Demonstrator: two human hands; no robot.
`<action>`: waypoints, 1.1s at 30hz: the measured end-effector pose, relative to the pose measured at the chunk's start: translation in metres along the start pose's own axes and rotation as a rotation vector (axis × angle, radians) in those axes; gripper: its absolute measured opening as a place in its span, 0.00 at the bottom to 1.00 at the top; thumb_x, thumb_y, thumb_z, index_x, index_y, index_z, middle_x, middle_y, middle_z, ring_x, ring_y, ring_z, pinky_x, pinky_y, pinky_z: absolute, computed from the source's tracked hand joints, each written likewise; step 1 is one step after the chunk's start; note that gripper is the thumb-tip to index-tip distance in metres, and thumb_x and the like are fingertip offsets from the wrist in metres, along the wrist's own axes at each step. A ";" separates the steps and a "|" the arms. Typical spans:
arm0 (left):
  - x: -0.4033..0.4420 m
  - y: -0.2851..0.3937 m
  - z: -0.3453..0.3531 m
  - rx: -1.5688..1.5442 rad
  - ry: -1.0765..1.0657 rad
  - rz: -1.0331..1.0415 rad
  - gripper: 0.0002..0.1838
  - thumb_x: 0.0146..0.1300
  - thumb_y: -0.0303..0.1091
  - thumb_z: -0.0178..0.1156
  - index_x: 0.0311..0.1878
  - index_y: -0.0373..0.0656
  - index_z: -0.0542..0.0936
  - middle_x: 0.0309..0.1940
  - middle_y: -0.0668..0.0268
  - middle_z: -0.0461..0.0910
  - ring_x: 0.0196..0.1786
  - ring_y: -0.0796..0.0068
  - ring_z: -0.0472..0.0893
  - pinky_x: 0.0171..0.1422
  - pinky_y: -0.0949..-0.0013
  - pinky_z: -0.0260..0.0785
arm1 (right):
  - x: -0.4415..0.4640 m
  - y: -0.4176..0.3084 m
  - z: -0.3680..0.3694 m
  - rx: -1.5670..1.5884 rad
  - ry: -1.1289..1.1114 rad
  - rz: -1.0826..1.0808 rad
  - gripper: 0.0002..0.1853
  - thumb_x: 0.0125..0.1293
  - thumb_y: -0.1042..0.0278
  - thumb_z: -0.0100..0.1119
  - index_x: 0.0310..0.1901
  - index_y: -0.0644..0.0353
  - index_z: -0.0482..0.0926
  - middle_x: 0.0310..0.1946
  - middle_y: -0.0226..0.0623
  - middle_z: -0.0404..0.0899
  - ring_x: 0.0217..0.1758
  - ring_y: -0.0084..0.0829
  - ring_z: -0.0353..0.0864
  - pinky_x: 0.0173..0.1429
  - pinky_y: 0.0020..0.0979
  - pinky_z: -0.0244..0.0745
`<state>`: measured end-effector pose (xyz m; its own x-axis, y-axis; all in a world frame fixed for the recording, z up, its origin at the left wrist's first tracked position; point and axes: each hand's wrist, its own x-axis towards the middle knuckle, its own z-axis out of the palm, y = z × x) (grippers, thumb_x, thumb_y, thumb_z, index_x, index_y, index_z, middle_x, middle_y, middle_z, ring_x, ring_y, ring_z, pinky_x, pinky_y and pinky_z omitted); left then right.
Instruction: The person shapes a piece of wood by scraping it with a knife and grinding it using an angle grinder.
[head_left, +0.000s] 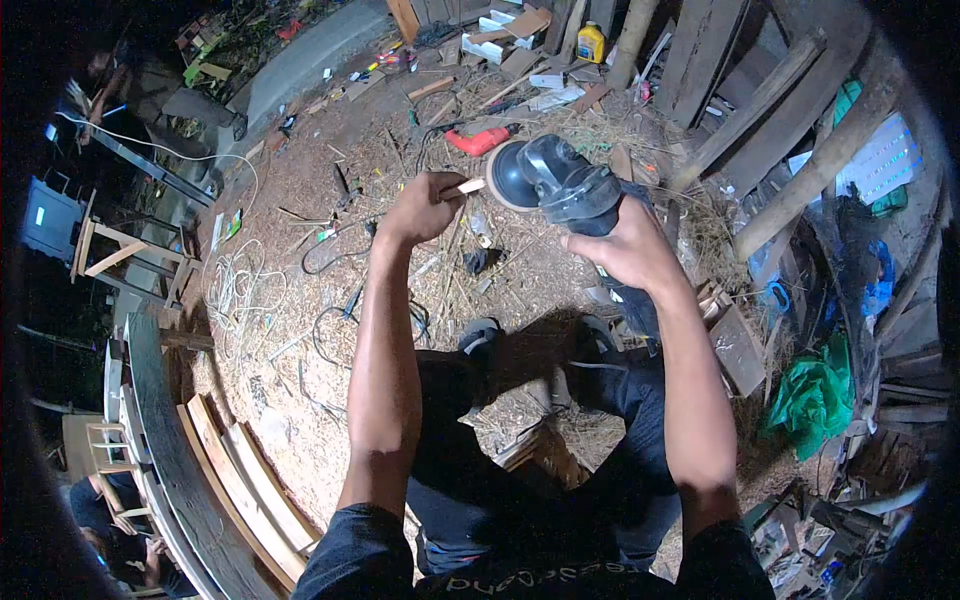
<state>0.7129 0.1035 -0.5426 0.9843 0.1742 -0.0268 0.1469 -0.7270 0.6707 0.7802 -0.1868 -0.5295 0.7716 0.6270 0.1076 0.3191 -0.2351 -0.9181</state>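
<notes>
My left hand is closed around a small piece of light wood, whose end points right and meets or nearly meets the disc's edge. A dark power tool with a round disc hangs in front of me, the disc on its left side. My right hand grips the tool's body from the right, with the thumb stretched to the left. Behind the disc, a red power tool lies on the ground.
Cables and a coiled white cord lie on the shavings-covered ground. Long boards stand at the lower left. A green plastic bag and leaning planks are on the right. Another person is at the lower left edge.
</notes>
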 end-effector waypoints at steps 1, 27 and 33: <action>0.001 -0.003 -0.001 0.001 -0.017 0.006 0.15 0.63 0.29 0.59 0.52 0.36 0.81 0.45 0.58 0.85 0.47 0.73 0.82 0.55 0.68 0.72 | 0.000 0.000 0.000 0.010 0.029 -0.011 0.20 0.47 0.62 0.70 0.42 0.58 0.82 0.35 0.41 0.84 0.38 0.35 0.82 0.49 0.37 0.74; 0.001 0.002 -0.003 -0.138 -0.079 -0.014 0.15 0.63 0.36 0.60 0.51 0.44 0.84 0.35 0.63 0.85 0.39 0.78 0.79 0.49 0.69 0.71 | -0.002 -0.013 -0.004 0.071 -0.043 0.007 0.18 0.49 0.67 0.70 0.44 0.59 0.81 0.34 0.33 0.84 0.36 0.27 0.79 0.49 0.33 0.74; -0.002 0.005 -0.007 -0.108 -0.085 -0.022 0.16 0.62 0.32 0.61 0.52 0.38 0.82 0.35 0.62 0.85 0.38 0.79 0.77 0.46 0.70 0.71 | 0.002 -0.002 -0.005 0.007 -0.057 0.007 0.19 0.48 0.65 0.71 0.43 0.58 0.82 0.35 0.35 0.84 0.38 0.29 0.80 0.49 0.34 0.74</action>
<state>0.7109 0.1046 -0.5341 0.9864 0.1286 -0.1021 0.1615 -0.6471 0.7451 0.7841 -0.1887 -0.5256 0.7414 0.6664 0.0794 0.3098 -0.2349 -0.9213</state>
